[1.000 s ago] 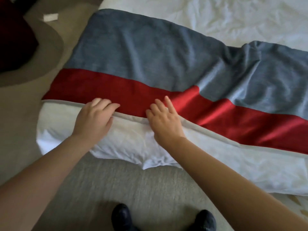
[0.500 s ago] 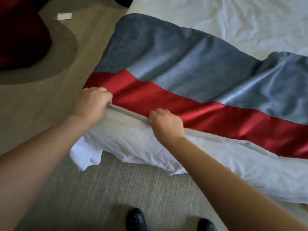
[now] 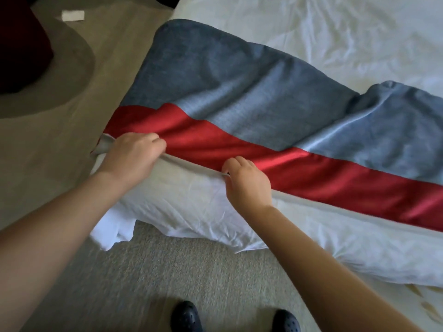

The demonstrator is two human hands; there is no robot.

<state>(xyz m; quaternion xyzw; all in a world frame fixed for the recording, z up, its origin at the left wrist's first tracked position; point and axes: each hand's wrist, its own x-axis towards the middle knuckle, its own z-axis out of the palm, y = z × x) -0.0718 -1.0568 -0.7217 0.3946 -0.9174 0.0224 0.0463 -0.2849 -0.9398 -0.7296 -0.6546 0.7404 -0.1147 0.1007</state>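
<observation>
The bed runner (image 3: 239, 92), grey-blue with a red satin band (image 3: 311, 173), lies across the foot of the bed (image 3: 335, 32) on top of the white duvet (image 3: 191, 212). Its near-left end sits at the mattress corner. The left hand (image 3: 134, 156) has its grip clenched on the pale grey hem (image 3: 191, 167) close to that end. The right hand (image 3: 247, 183) pinches the same hem a little further along, fingers curled over the edge. Taking the hem at two points likely lets the person tug the cloth as one straight line. The diagonal ripples in the grey part suggest slack that needs drawing out. A duvet corner droops toward the carpet (image 3: 167, 271). No brand or label shows on the runner, and the white slip (image 3: 73, 15) on the floor is too small to read.
</observation>
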